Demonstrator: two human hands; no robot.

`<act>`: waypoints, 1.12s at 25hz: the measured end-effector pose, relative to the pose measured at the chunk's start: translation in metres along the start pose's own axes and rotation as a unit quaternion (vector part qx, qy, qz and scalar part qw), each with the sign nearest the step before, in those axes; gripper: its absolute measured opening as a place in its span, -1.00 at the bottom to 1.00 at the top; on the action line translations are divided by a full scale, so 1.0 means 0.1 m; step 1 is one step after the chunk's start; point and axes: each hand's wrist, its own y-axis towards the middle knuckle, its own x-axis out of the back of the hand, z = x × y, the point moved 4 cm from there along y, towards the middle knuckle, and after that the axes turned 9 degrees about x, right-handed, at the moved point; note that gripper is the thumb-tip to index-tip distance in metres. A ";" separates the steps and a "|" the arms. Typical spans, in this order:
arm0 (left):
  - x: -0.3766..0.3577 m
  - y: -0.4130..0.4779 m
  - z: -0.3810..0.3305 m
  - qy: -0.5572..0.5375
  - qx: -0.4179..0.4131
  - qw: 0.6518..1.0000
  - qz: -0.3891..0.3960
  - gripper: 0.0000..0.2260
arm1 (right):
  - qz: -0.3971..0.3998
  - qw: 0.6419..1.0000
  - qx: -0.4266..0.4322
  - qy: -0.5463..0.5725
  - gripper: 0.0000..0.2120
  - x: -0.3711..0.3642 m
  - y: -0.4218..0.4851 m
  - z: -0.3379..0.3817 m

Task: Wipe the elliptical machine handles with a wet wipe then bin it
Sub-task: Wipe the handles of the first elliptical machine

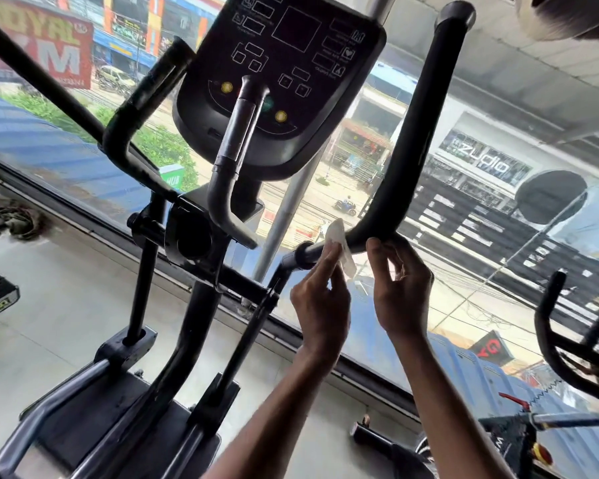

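Wet wipe (339,248) sat at the bend of the right handle (426,126), pinched by the left hand (320,299). Right hand (402,281) curled just beside, thumb on the bar; grip unclear. Handle's long axis ran toward 1 o'clock from both hands.

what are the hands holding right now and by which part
The left hand pinches the wet wipe around its middle, against the right handle. The right hand touches the handle's bend; whether it grips cannot be told.
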 end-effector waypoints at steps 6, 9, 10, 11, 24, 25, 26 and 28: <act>0.09 0.22 -0.49 -0.023 -0.057 0.998 0.022 -0.77 | 0.067 0.997 0.005 -0.042 -0.73 0.10 0.10 0.04; 0.11 0.32 -0.50 -0.010 -0.035 0.998 0.055 -0.74 | 0.106 0.992 0.010 -0.065 -0.71 0.17 0.16 0.12; 0.15 0.32 -0.52 -0.007 -0.038 0.997 0.068 -0.76 | 0.104 0.992 0.021 -0.072 -0.71 0.20 0.17 0.17; 0.18 0.30 -0.58 -0.002 -0.053 0.996 0.076 -0.78 | 0.089 0.991 0.046 -0.085 -0.70 0.24 0.18 0.24; 0.31 0.58 -0.89 -0.124 0.058 0.949 0.283 -0.68 | 0.211 0.814 0.462 -0.281 -0.87 0.36 0.81 0.90; 0.29 0.59 -0.82 -0.110 0.063 0.953 0.274 -0.70 | 0.226 0.797 0.480 -0.288 -0.88 0.34 0.84 0.93; 0.27 0.60 -0.76 -0.093 0.060 0.955 0.274 -0.70 | 0.250 0.780 0.493 -0.292 -0.89 0.31 0.87 0.95; 0.21 0.60 -0.58 -0.082 0.072 0.953 0.282 -0.68 | 0.317 0.750 0.499 -0.297 -0.84 0.22 0.92 0.98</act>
